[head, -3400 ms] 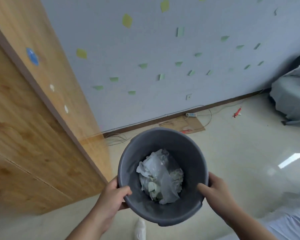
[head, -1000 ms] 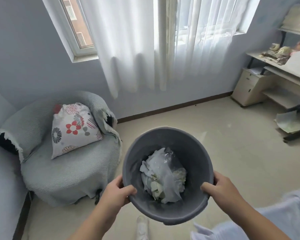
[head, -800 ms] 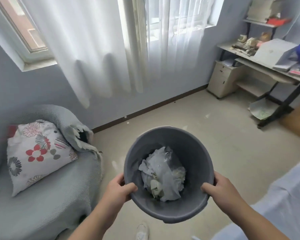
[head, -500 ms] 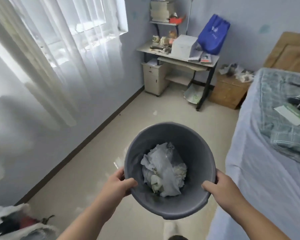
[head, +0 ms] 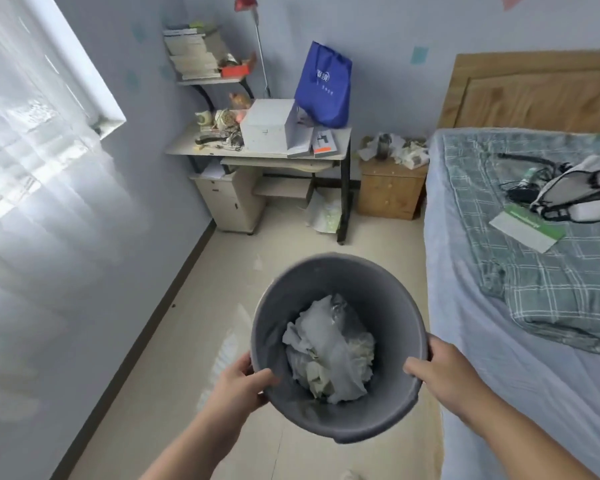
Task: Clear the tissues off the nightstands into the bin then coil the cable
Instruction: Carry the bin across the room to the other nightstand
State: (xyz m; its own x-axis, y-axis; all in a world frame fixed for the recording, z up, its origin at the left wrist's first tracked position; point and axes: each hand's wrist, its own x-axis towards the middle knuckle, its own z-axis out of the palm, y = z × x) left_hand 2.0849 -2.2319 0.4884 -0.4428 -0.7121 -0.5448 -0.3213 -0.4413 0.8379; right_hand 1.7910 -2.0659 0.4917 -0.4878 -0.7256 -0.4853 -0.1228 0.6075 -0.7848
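From the head camera, a person holds a gray bin [head: 293, 303] up off the floor [head: 187, 323] with both hands. The left hand [head: 241, 386] is on the near left side of the rim. Its grip is clamped on the rim, with the thumb inside the bin and the fingers curled around the outside. The right hand [head: 444, 368] is on the near right side. Its grip is clamped on the rim too, thumb over the edge and fingers on the outside.

Inside the bin lie crumpled white tissues [head: 329, 355], piled at the bottom. A bit of clear plastic sits on top of them.

Far ahead stands a small wooden nightstand [head: 390, 192], between the counter [head: 187, 148] and the bed [head: 499, 358]. More crumpled tissues [head: 407, 152] lie on its top, around a dark jar [head: 382, 145].

A black cable [head: 520, 194] lies loose on the bed, on the checked blanket [head: 551, 289], just beside a white cloth with black trim [head: 575, 188]. A green and white paper [head: 527, 232] lies near it.

The counter carries a white box [head: 267, 128], a blue bag [head: 324, 84] and a lot of small clutter. Books [head: 194, 53] are stacked on a shelf above it. A white curtain [head: 32, 150] hangs on the left.
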